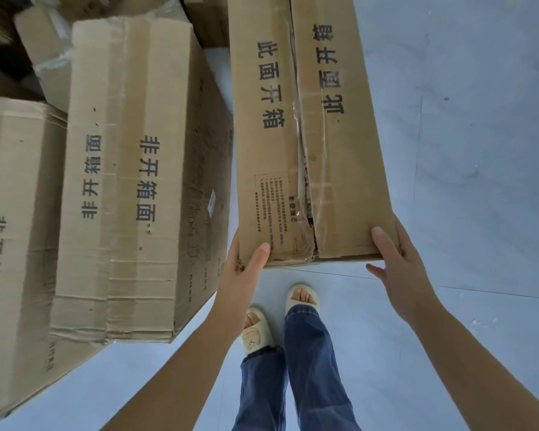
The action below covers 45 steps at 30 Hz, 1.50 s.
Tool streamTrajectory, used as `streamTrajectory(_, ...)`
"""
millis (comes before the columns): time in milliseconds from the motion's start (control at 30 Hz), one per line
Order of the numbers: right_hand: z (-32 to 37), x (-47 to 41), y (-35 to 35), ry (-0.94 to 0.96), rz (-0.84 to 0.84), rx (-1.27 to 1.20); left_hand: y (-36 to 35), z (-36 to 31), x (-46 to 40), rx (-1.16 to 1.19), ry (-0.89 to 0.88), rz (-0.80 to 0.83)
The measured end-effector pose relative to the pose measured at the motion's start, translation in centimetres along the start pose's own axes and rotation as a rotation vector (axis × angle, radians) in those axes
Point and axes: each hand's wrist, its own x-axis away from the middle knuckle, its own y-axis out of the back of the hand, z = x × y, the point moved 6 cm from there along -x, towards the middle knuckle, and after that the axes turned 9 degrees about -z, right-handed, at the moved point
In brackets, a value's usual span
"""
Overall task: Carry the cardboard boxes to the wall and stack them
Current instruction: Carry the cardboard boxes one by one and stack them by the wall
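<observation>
While both hands clamp its near end, the long box is the landmark for every line below.

Long box (308, 135): cardboard, printed top face with a torn centre seam; long axis runs straight away from the person; near end raised off the floor, far end out of view.
Left hand (246, 269): at the box's near-left corner, thumb on top, fingers hidden under the edge; holding the box.
Right hand (399, 265): at the near-right corner, thumb on top, fingers spread below the edge; holding the box.
Key relation: the whole length lies ahead of the grip, so the load probably hangs forward; neither hand is clearly nearer.
Stacked boxes (131, 181): left of the long box, just beside it, a narrow gap between; more cartons behind them.
Floor (464, 150): pale grey, smooth, faint joint lines, bare to the box's right.
Feet: in slippers, directly below the box's near end.
Wall: not in view.
</observation>
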Motion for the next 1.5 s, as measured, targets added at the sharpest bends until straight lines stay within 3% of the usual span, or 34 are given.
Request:
streamTrajectory(167, 6.2, 7.1, 1.0, 0.049, -0.06, -0.066, 2.0, -3.8, 6.5, 0.245, 0.146, -0.072)
streamTrajectory(433, 12.7, 17.6, 2.9, 0.125, -0.087, -0.011, 5.9, -8.3, 16.4, 0.291, 0.104, -0.05)
streamTrajectory(767, 20.9, 30.4, 6.4, 0.394, -0.1, -0.072, 10.8, -15.2, 28.7, 0.381, -0.197, -0.03)
streamTrajectory(933, 24.7, 36.5, 9.5, 0.582, -0.013, -0.108, 11.7, -16.7, 36.3, 0.511, -0.334, -0.078)
streamTrajectory(1267, 21.6, 46.8, 16.3, 0.735, 0.309, -0.14, 12.5, -8.2, 53.5, 0.75, -0.515, -0.344)
streamTrajectory(1500, 16.3, 55.3, 14.7, 0.69, 0.545, -0.063, 18.0, 0.5, 62.7, 0.804, -0.485, -0.597)
